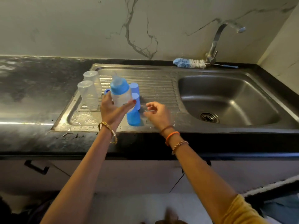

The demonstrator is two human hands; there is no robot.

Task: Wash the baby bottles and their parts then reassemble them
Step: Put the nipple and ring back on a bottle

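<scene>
Left hand (113, 107) grips the clear plastic baby bottle with blue collar and teat (120, 92), long axis near upright, tilted; right hand (157, 113) loosely open, empty, nearer the blue dome cap (133, 118) standing just to its left on the surface.

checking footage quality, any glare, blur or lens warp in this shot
Head view: glare streaks the wet black countertop at left; the wide lens bows the counter edge and the steel sink; the right hand is slightly motion-blurred, the left hand sharper.
</scene>
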